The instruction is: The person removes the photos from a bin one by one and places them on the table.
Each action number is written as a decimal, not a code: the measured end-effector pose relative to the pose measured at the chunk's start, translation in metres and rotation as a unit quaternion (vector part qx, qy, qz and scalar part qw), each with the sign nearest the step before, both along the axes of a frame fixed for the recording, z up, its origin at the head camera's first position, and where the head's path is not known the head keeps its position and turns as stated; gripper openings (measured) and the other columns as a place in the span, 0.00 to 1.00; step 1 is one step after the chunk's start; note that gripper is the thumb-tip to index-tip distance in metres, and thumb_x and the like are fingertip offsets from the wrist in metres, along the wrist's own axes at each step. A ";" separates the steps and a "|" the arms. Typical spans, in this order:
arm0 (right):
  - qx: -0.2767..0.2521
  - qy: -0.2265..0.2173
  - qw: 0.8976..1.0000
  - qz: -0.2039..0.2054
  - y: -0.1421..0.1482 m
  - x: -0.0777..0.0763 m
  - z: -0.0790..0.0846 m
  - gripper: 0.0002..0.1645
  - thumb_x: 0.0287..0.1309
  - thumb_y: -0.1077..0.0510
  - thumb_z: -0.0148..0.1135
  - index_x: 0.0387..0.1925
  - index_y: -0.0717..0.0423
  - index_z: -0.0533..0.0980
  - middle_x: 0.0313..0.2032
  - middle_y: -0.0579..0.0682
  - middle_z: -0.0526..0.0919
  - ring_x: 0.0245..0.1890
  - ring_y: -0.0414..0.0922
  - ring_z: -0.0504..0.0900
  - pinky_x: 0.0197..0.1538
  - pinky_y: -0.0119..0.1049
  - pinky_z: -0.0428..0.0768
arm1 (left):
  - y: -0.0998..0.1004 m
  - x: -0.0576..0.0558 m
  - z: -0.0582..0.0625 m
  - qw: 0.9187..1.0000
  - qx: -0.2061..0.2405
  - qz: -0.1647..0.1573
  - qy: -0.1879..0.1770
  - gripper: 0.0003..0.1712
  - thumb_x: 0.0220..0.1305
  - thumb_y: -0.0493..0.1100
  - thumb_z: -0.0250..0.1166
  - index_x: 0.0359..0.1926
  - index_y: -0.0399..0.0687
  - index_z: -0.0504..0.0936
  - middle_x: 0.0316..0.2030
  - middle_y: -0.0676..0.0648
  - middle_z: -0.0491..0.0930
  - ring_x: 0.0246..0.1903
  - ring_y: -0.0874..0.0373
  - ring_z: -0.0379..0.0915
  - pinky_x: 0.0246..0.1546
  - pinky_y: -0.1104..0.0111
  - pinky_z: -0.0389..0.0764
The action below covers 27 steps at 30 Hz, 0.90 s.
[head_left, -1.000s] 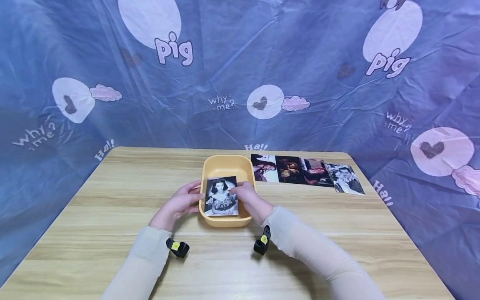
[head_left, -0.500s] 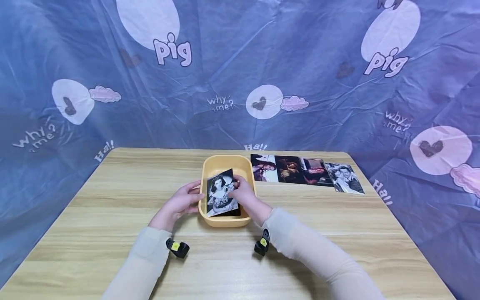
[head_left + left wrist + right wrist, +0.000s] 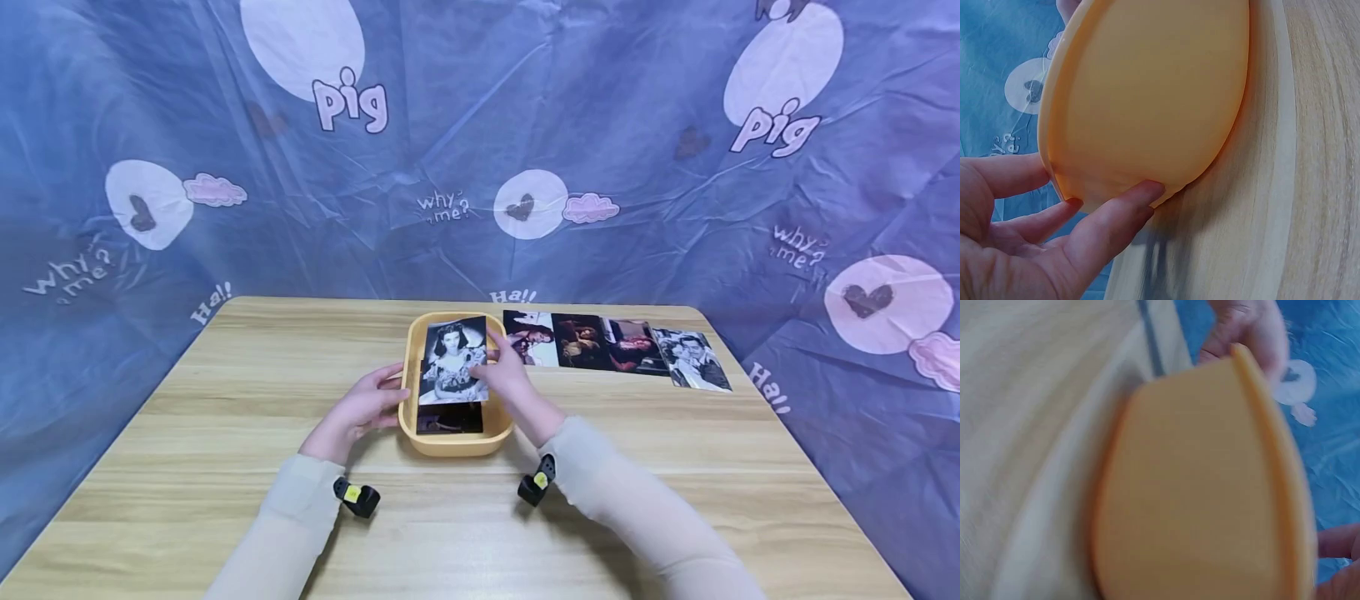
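A yellow plastic box (image 3: 455, 447) stands on the table. My left hand (image 3: 362, 410) holds its left side, thumb at the rim and fingertips against the outer wall (image 3: 1154, 125), as the left wrist view shows. My right hand (image 3: 516, 379) pinches the right edge of a black-and-white photo (image 3: 453, 362) of a person in a ruffled dress. That photo overlaps the far part of the box, its top near the back rim. A dark photo (image 3: 450, 419) shows in the box below it. In the right wrist view the box's wall hides most of my right hand (image 3: 1340, 575).
Photos lie in a row right of the box: a color portrait (image 3: 531, 337), a dark brown one (image 3: 579, 340), a reddish one (image 3: 633, 345), and a black-and-white couple (image 3: 692, 358). The wooden table (image 3: 225, 417) meets a blue printed cloth (image 3: 465, 125) behind.
My right hand has lifted the black-and-white photo away and slightly right, first tilting it, then straightening it. The dark photo beneath has come into view. My left hand stays at the box.
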State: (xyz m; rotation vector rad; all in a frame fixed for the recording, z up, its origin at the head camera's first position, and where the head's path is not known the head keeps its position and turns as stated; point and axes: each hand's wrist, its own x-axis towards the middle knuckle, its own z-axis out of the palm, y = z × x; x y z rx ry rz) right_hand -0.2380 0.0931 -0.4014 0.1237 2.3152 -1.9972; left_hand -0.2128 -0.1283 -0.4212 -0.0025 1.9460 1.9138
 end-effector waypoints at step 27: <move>-0.109 -0.066 0.991 -0.027 0.154 0.010 -0.010 0.48 0.59 0.76 0.50 0.75 0.60 0.40 0.29 0.39 0.77 0.25 0.31 0.76 0.28 0.21 0.77 | -0.002 -0.006 -0.003 1.000 -0.002 0.004 0.001 0.37 0.68 0.31 0.52 0.74 0.38 0.49 0.70 0.29 0.55 0.63 0.33 0.65 0.51 0.53 0.84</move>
